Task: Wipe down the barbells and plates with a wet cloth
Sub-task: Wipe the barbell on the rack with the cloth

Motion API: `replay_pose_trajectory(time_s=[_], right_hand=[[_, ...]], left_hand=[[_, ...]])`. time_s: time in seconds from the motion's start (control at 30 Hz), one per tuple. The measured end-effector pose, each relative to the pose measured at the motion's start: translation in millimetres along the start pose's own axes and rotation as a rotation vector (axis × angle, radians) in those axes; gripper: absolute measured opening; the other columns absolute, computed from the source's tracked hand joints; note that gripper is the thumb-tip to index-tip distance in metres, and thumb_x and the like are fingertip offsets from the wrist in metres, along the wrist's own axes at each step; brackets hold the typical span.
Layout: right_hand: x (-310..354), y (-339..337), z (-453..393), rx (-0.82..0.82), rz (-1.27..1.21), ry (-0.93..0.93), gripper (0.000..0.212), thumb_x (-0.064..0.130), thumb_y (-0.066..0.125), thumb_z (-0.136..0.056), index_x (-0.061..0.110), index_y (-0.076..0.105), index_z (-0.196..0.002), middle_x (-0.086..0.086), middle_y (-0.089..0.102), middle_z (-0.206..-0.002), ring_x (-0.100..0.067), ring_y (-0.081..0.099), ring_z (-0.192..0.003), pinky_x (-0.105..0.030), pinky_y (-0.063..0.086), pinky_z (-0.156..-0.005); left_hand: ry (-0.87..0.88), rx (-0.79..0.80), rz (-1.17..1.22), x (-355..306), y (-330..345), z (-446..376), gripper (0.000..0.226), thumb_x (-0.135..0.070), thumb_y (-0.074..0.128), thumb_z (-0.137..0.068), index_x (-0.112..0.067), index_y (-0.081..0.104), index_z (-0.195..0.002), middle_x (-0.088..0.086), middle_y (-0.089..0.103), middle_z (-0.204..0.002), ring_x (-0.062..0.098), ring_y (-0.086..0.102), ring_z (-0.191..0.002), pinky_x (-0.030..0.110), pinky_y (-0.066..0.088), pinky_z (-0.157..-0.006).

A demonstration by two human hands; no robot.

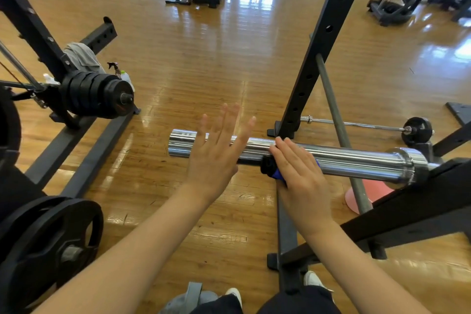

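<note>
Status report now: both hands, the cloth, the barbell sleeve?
Left hand open, fingers spread, above barbell sleeve. Right hand flat, pressing dark cloth on sleeve. Nothing in the way.

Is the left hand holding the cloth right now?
No, the left hand is spread open in front of the chrome barbell sleeve; the right hand presses the blue-and-black cloth against it.

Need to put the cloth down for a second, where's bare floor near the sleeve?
Bare wooden floor lies beyond the barbell sleeve, between the plate stack and rack upright. More lies under your left forearm. Crowded right: small barbell, pink cone, rack feet.
</note>
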State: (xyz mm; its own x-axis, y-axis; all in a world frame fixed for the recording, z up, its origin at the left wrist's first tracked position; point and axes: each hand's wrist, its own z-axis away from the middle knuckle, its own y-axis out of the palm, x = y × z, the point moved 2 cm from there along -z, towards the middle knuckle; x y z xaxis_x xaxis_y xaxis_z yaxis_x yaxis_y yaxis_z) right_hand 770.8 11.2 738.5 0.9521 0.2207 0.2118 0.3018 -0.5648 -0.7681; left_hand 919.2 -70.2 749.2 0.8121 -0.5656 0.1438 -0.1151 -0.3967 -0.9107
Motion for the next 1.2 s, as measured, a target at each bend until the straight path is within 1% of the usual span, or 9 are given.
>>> replay_pose_trajectory(time_s=[0.2,0.3,0.4,0.5,0.57,0.77,0.87,0.97,1.2], right_hand=[[22.7,9.1,-12.4,0.017,-0.061,0.028,0.064,-0.010,0.078,-0.064,-0.002,0.058,-0.124,-0.017,0.059,-0.127,-0.028,0.050,-0.124,-0.044,0.035,-0.106],[26.5,20.0,-15.6,0.031,-0.015,-0.009,0.057,-0.007,0.073,-0.070,-0.002,0.057,-0.125,-0.018,0.056,-0.130,-0.031,0.050,-0.125,-0.043,0.030,-0.110],[14.1,14.3,-10.2,0.001,-0.002,-0.022,0.052,-0.004,0.065,-0.075,0.001,0.057,-0.126,-0.017,0.055,-0.132,-0.028,0.047,-0.127,-0.040,0.027,-0.112],[-1.1,6.7,1.5,-0.047,0.004,-0.006,0.055,-0.009,0.067,-0.075,0.003,0.054,-0.127,-0.012,0.050,-0.135,-0.022,0.040,-0.130,-0.037,0.024,-0.114],[-6.9,4.3,5.0,-0.058,0.004,0.029,0.060,-0.011,0.072,-0.069,0.001,0.056,-0.126,-0.011,0.049,-0.135,-0.022,0.039,-0.130,-0.036,0.023,-0.114],[17.7,16.7,-9.5,-0.062,-0.020,-0.029,0.041,0.002,0.052,-0.084,-0.001,0.058,-0.124,-0.016,0.058,-0.129,-0.030,0.048,-0.127,-0.040,0.027,-0.112],[18.4,23.9,-11.8,-0.018,-0.014,-0.088,0.042,0.001,0.055,-0.085,0.001,0.057,-0.127,-0.015,0.056,-0.132,-0.029,0.047,-0.128,-0.040,0.029,-0.112],[6.1,14.6,-7.7,-0.017,-0.001,-0.070,0.043,0.004,0.053,-0.084,0.002,0.057,-0.126,-0.015,0.056,-0.132,-0.026,0.046,-0.128,-0.038,0.028,-0.113],[9.2,2.1,-11.6,-0.056,-0.065,0.002,0.043,0.003,0.055,-0.080,0.000,0.059,-0.122,-0.015,0.059,-0.127,-0.026,0.049,-0.125,-0.036,0.028,-0.112]], left_hand=[[-0.014,0.025,0.025,-0.6,1.8,-8.3,0.079,-0.006,0.083,-0.060,-0.004,0.051,-0.132,0.020,0.051,-0.136,0.035,0.047,-0.128,0.051,0.032,-0.106],[0.037,0.258,0.066,4.6,-5.0,-18.6,0.088,-0.022,0.070,-0.080,-0.012,0.018,-0.150,0.012,0.023,-0.155,0.025,0.020,-0.144,0.041,0.017,-0.115],[0.067,0.423,0.099,10.1,-12.1,-29.8,0.100,-0.030,0.066,-0.083,-0.021,-0.005,-0.151,0.004,0.003,-0.160,0.018,0.002,-0.146,0.035,0.006,-0.117],[0.071,0.296,0.031,7.9,-12.1,-20.5,0.110,-0.033,0.072,-0.078,-0.018,-0.011,-0.150,0.010,-0.005,-0.159,0.025,-0.005,-0.146,0.041,-0.005,-0.115],[0.034,0.128,0.015,0.8,-6.2,-6.6,0.109,-0.020,0.079,-0.068,-0.012,0.008,-0.150,0.017,0.013,-0.157,0.032,0.009,-0.145,0.048,0.002,-0.115],[0.010,-0.112,0.019,-8.4,8.5,-5.5,0.062,-0.006,0.061,-0.077,0.000,0.038,-0.134,0.019,0.051,-0.136,0.035,0.043,-0.130,0.048,0.020,-0.110],[-0.011,0.015,0.042,-5.3,1.5,-10.8,0.062,-0.008,0.066,-0.075,0.003,0.046,-0.133,0.019,0.052,-0.135,0.034,0.044,-0.130,0.047,0.026,-0.110],[0.011,0.262,0.056,-3.7,-6.1,-19.5,0.076,-0.018,0.067,-0.081,-0.005,0.030,-0.145,0.012,0.032,-0.151,0.026,0.022,-0.143,0.041,0.012,-0.116],[0.047,0.328,0.096,-0.2,-12.3,-29.0,0.086,-0.032,0.065,-0.083,-0.012,0.015,-0.150,0.003,0.018,-0.157,0.018,0.009,-0.146,0.037,0.006,-0.118]])
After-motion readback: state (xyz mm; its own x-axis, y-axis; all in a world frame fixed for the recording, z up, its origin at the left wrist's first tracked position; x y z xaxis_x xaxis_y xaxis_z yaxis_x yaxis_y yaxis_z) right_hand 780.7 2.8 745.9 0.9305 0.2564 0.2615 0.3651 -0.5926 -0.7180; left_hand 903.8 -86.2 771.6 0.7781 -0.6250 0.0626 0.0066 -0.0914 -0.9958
